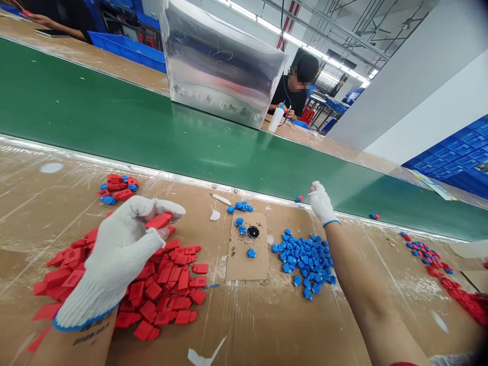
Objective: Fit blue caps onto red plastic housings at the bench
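Observation:
My left hand point(125, 249), in a white knit glove with bare fingertips, is closed on a red plastic piece point(159, 221). It is above a pile of similar red pieces point(168, 277). My right hand point(321, 203), also gloved, is at the near edge of the green belt point(213, 147) with its fingers curled in; what they hold, if anything, is hidden. Just left of it a small red-and-blue assembled piece point(299, 199) lies on the belt. Below that hand spreads a heap of small blue pieces point(305, 262). Between the piles, a cardboard sheet point(246, 264) bears a small black round dish point(253, 232) and several blue pieces.
Joined red-and-blue pieces point(118, 188) sit at the left. Another point(374, 216) lies on the belt's right. A white pen-like tool point(220, 199) lies near the belt edge. Across the belt stand a shiny panel point(221, 66), a dropper bottle point(276, 119) and a seated person point(293, 91).

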`<state>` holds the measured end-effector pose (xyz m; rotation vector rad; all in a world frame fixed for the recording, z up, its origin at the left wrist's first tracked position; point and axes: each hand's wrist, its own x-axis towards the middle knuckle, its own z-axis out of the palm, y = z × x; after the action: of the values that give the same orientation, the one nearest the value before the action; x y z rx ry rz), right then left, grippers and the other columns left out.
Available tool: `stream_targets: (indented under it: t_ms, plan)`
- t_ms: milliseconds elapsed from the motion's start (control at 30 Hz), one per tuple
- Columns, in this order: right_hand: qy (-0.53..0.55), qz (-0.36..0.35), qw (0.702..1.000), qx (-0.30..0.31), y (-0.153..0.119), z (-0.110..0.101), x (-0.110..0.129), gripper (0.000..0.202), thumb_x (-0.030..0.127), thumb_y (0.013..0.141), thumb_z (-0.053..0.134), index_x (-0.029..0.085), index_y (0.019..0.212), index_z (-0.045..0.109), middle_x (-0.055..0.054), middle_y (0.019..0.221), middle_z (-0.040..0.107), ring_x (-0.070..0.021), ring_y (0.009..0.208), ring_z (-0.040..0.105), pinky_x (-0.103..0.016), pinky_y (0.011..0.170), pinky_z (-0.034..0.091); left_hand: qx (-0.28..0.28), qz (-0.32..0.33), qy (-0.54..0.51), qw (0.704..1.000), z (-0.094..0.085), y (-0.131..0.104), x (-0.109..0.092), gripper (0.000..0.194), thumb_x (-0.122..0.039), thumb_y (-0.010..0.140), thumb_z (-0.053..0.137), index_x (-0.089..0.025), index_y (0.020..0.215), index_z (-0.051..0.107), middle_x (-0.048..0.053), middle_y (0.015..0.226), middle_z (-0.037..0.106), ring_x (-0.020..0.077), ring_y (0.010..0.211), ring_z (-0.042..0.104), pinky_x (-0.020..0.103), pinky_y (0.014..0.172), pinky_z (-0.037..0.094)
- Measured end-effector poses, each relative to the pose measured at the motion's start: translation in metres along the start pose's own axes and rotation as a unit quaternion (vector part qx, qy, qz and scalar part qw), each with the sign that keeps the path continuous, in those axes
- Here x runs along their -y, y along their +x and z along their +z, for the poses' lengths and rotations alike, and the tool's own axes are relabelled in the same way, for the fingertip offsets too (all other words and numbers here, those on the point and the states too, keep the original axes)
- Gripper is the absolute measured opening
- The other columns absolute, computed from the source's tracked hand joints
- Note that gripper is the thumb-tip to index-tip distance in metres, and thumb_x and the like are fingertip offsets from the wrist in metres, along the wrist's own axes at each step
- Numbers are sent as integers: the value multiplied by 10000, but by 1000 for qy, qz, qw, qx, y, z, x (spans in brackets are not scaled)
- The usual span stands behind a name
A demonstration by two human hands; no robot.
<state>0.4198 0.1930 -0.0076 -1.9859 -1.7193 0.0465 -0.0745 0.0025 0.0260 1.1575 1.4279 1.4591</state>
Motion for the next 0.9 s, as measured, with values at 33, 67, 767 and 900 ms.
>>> stream_targets:
  t_ms: [33, 67, 767, 900]
  plan:
    - [10, 16, 1000, -18, -3, -10, -8, 616, 523, 1003, 363, 160, 1444, 593, -214, 1341, 704, -352, 1201, 653, -504, 1093, 501, -2, 2, -9, 1000, 1, 0, 1, 296, -195, 743, 734, -271, 886, 487, -3, 1039, 794, 240, 1063, 737, 366, 830, 591]
    - [21, 28, 999, -35, -8, -20, -16, 632, 516, 1017, 304, 166, 1483, 549, -209, 1355, 694, -347, 1205, 648, -525, 1097, 497, -6, 5, -9, 1000, 3, 0, 2, 278, -201, 757, 732, -271, 893, 501, -11, 975, 786, 223, 994, 736, 368, 830, 589]
    - [19, -276, 907, 316, -91, -24, 53, 194, 118, 728, 548, 216, 866, 643, -64, 908, 704, -231, 828, 608, -338, 789, 478, 77, 29, 73, 994, 35, -3, 0, 208, -340, 788, 717, -222, 887, 578, -18, 757, 611, 138, 685, 520, 296, 644, 480]
    - [101, -292, 925, 220, -97, -44, 72, 98, 191, 877, 522, 227, 872, 613, -65, 958, 674, -229, 911, 603, -391, 866, 510, 87, 37, 91, 991, 35, -5, 5, 216, -368, 825, 704, -219, 942, 601, 6, 821, 649, 167, 753, 597, 306, 682, 518]
